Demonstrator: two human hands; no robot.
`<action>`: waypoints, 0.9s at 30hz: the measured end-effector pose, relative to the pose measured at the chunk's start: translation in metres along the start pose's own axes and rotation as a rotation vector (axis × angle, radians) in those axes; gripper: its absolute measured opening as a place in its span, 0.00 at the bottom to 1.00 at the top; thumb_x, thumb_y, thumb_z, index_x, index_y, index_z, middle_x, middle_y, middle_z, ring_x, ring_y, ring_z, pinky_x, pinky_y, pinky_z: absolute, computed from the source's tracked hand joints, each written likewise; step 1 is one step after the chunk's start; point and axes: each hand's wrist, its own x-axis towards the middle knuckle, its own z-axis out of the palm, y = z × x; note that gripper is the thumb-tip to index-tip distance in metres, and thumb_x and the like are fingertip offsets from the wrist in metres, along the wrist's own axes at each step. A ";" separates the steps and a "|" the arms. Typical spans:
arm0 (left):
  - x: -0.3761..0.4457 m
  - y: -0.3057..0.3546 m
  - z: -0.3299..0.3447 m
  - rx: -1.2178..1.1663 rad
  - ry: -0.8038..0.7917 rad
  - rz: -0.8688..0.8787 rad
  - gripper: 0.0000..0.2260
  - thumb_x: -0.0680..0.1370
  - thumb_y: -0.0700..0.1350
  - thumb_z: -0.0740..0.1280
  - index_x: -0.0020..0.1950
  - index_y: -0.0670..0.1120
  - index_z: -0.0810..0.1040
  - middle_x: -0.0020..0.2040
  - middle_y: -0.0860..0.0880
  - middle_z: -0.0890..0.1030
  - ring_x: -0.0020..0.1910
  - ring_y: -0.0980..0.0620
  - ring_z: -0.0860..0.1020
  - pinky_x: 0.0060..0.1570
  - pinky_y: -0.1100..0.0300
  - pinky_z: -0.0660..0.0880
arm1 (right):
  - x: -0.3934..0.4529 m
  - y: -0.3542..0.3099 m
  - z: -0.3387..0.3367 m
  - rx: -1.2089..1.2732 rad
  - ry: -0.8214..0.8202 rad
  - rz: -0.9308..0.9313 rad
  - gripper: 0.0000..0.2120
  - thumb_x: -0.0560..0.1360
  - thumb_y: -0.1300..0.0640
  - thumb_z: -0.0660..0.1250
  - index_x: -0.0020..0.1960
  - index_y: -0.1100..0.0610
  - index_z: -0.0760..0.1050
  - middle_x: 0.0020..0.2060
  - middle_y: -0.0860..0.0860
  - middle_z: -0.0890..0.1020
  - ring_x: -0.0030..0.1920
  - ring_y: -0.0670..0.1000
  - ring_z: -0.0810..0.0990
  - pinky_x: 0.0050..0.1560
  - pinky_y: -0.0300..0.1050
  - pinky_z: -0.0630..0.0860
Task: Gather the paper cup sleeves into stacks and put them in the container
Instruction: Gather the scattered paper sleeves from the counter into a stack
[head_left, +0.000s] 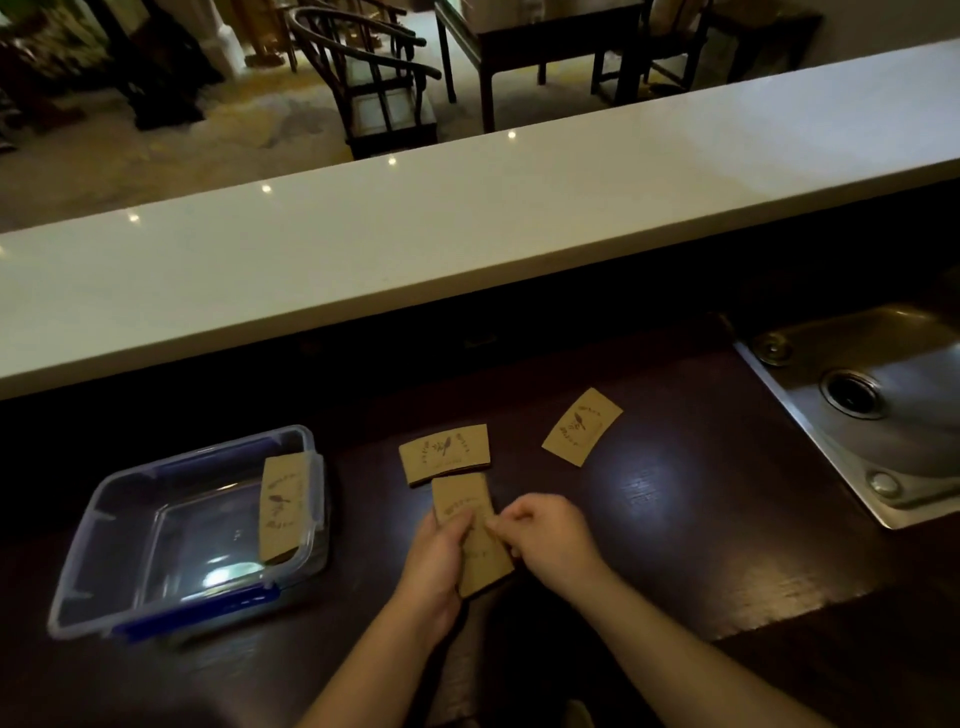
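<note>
A stack of brown paper cup sleeves is held between my left hand and my right hand just above the dark counter. My left hand grips its left edge, and my right hand pinches its right edge. Another sleeve lies flat on the counter just beyond the stack. A third sleeve lies farther right, tilted. The clear plastic container with blue clips sits to the left. A stack of sleeves leans on edge against its right wall.
A steel sink is set into the dark counter at the right. A raised white bar ledge runs across behind the work area. Beyond it stand dark wooden chairs and tables.
</note>
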 end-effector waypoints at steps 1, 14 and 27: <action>0.001 -0.001 -0.004 -0.011 0.004 0.002 0.08 0.79 0.41 0.62 0.57 0.46 0.76 0.44 0.44 0.84 0.39 0.47 0.83 0.33 0.54 0.79 | 0.008 0.000 -0.007 0.012 0.053 0.002 0.09 0.73 0.48 0.71 0.37 0.51 0.81 0.31 0.47 0.82 0.34 0.47 0.81 0.33 0.40 0.72; -0.002 0.000 -0.029 -0.126 0.074 0.023 0.08 0.79 0.43 0.63 0.57 0.46 0.78 0.43 0.46 0.85 0.41 0.48 0.82 0.36 0.54 0.78 | 0.101 -0.019 -0.047 -0.394 0.557 0.361 0.26 0.74 0.48 0.67 0.64 0.66 0.72 0.65 0.63 0.68 0.63 0.64 0.68 0.56 0.56 0.73; 0.007 0.004 -0.043 -0.191 0.116 -0.033 0.11 0.78 0.48 0.63 0.57 0.45 0.77 0.42 0.45 0.84 0.41 0.47 0.83 0.36 0.55 0.78 | 0.056 -0.023 -0.046 0.765 0.280 0.178 0.09 0.73 0.70 0.66 0.51 0.63 0.78 0.31 0.53 0.82 0.27 0.45 0.76 0.23 0.34 0.68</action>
